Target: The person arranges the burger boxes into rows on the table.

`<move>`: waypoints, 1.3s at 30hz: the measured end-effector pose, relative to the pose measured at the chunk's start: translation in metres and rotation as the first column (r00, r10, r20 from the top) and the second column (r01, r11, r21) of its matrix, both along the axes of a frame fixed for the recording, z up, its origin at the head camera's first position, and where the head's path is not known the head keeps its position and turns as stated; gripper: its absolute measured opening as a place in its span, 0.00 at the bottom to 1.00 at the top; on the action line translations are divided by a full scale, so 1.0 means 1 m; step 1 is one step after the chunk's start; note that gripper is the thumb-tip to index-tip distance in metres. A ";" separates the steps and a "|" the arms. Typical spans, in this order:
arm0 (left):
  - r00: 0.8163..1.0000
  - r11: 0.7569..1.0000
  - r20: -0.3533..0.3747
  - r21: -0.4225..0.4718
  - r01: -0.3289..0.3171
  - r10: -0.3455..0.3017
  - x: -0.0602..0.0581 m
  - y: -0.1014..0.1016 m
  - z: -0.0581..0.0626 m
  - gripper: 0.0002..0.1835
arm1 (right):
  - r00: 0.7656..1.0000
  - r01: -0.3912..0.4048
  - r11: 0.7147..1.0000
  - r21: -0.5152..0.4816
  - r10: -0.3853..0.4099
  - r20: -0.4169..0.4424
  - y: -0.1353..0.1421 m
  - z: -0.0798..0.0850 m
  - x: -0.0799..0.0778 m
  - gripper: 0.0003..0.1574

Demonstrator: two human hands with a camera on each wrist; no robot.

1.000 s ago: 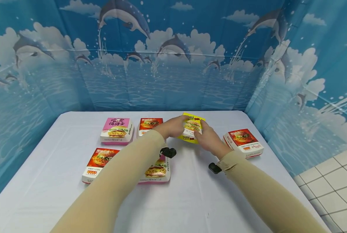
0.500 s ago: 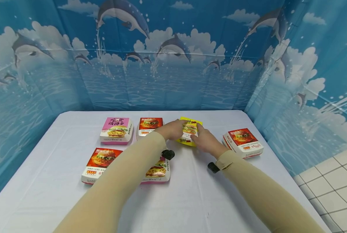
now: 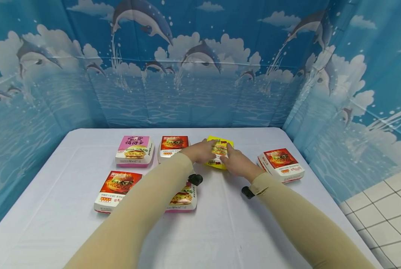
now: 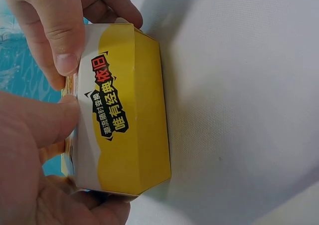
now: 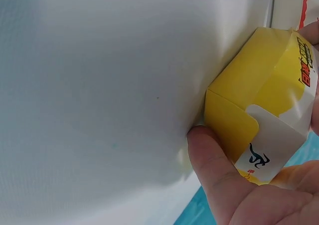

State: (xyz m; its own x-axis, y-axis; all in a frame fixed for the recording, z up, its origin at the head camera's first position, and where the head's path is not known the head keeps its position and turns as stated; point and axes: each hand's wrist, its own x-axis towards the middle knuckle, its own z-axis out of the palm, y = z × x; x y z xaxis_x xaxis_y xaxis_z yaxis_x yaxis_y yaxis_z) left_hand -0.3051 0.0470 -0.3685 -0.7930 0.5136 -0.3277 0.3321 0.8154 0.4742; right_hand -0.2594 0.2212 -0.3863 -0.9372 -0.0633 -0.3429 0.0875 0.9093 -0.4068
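A yellow and white burger box (image 3: pixel 219 148) sits at the back middle of the white table, between both hands. My left hand (image 3: pixel 201 151) grips its left end, thumb over the top and fingers down the side. From the other end, my right hand (image 3: pixel 238 163) holds it with the thumb on top. In the left wrist view the box's front panel (image 4: pixel 117 110) carries black-framed lettering, and its base edge lies at the cloth. A fingertip of the right hand (image 5: pixel 224 185) reaches down to the cloth beside the box's end in the right wrist view.
Left of the yellow box stand a red-topped burger box (image 3: pixel 174 144) and a pink one (image 3: pixel 134 151). Nearer are another red box (image 3: pixel 118 186) and a pink box (image 3: pixel 181 200), partly behind the left sleeve. A red box (image 3: pixel 281 164) sits angled at the right.
The yellow box has come down slightly and to the left, both hands moving with it. Over the last half second hands and box have barely shifted.
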 end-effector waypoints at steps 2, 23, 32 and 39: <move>1.000 1.000 -0.003 -0.004 0.000 0.000 -0.001 0.000 -0.001 0.38 | 1.000 -0.003 1.000 0.004 0.003 -0.003 0.000 0.000 0.000 0.50; 1.000 1.000 0.009 -0.020 -0.015 0.015 0.002 -0.001 0.002 0.39 | 0.999 -0.037 0.999 -0.010 0.037 -0.016 0.003 -0.001 -0.001 0.50; 0.999 0.998 -0.005 -0.046 -0.039 0.039 0.004 0.001 0.003 0.40 | 0.998 -0.064 0.997 -0.036 0.064 -0.018 0.007 -0.003 -0.006 0.52; 0.999 0.998 -0.007 -0.046 -0.039 0.039 0.007 0.000 0.005 0.40 | 0.998 -0.058 0.996 -0.066 0.057 -0.021 0.010 -0.003 -0.008 0.53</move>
